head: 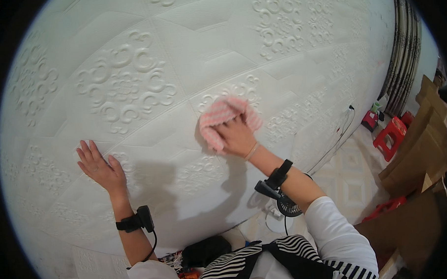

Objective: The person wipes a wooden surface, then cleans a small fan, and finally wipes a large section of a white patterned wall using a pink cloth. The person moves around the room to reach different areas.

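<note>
A white wall panel (201,40) embossed with scrollwork medallions and ridged lines fills most of the head view. My right hand (235,136) grips a pink-and-white striped cloth (217,121) and presses it against the panel, over part of a medallion. The cloth is bunched, and some of my fingers are hidden in its folds. To the left, my left hand (101,169) rests flat on the panel, fingers spread, holding nothing. Each forearm carries a black strap with a small device.
Low on the right, a cable runs from a plug (351,107) in the wall. Red plastic stools (390,138) and cardboard sheets (417,140) stand on the tiled floor. A patterned curtain (401,52) hangs beyond. A small fan (288,207) is below my right forearm; a black bag-like item (207,250) lies below.
</note>
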Action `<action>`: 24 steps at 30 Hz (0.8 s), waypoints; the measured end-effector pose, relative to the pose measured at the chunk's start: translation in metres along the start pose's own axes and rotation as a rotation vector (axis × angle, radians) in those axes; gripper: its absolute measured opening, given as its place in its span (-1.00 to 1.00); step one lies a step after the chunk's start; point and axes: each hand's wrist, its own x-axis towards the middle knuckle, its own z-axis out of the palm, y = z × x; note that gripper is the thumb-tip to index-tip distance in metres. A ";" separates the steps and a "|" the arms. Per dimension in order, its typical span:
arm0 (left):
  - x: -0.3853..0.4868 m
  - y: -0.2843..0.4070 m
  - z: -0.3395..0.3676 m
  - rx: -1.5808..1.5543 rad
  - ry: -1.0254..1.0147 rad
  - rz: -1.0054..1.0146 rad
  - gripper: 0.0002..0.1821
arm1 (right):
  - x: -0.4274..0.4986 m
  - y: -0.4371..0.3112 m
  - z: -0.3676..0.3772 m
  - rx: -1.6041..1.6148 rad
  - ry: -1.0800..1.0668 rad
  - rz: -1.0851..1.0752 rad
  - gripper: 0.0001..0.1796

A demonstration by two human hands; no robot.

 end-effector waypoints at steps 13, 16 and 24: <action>-0.005 -0.011 0.004 0.038 -0.012 -0.008 -0.38 | -0.032 -0.012 0.017 -0.162 0.012 0.288 -0.31; -0.003 -0.010 0.003 0.048 -0.021 -0.010 -0.37 | -0.002 -0.020 0.015 -0.109 0.131 0.193 -0.37; -0.004 -0.006 0.002 0.035 -0.033 0.005 -0.35 | 0.102 0.061 -0.067 -0.111 0.208 0.199 -0.48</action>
